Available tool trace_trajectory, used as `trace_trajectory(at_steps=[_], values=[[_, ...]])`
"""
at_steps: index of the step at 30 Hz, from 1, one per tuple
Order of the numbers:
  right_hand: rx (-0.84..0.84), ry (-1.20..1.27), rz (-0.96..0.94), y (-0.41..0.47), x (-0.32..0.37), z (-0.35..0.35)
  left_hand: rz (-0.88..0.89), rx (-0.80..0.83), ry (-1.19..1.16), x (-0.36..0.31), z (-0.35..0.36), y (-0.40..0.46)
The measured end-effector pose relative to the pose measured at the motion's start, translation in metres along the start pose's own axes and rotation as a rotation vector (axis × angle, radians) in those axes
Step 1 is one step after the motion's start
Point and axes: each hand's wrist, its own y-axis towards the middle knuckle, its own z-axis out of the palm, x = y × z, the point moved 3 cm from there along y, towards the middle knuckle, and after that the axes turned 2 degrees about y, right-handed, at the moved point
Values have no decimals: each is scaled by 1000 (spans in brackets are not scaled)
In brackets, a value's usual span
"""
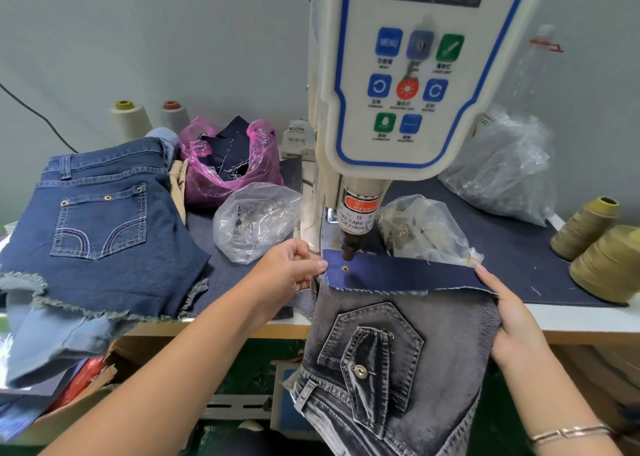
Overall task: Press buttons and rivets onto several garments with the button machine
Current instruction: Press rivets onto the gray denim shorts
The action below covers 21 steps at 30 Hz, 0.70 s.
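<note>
The button machine (412,75), a tall white head with a blue-edged panel of keys, is being used at the middle of the table (571,312). Its dark punch (347,249) is hanging just above the work, under a red warning label about fingers.

A dark blue denim strip (408,274) is being held flat under that punch, lying across the top of a grey washed garment (391,362) that is draped over the table edge. The strip's left end is being pinched by the left hand (291,268), thumb on top; its right end, together with the grey cloth beneath, is being gripped by the right hand (512,320), fingers curled round the edge.

For a clean press, the strip is probably best kept taut and level, with the small coloured light mark (345,268) brought squarely under the punch. The left thumb is lying near the punch and should be drawn back before anything is triggered.

The strip is looking long and narrow, unwashed, with frayed pale threads along its edges. The grey garment is showing a flapped pocket already fastened by a metal button (360,372).

Blue denim shorts (104,220) with pocket rivets are lying to the left, and a clear bag (256,220) of small metal parts is sitting beside the machine.
</note>
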Motion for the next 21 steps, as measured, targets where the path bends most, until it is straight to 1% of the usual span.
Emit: trace_trajectory(at_steps=[2,5,8,11,14,16,19,21], values=[[1,1,-9,-2,0,1,8,12,6,1,-1,0],[11,-18,2,-8,-2,3,33,73,43,-1,-5,-3],[59,2,73,-22,-11,5,45,163,123,-4,-10,-10],[180,0,113,-39,-22,14,1,186,330,-10,-18,-19],[257,-94,32,-54,-28,33,15,206,545,-17,-22,-28],[305,-181,-35,-63,-30,48,77,242,658,-24,-15,-36],[411,-258,-96,-78,-33,68,226,302,953,-30,4,-46],[465,-298,-98,-88,-35,78,286,348,981,-31,21,-53]])
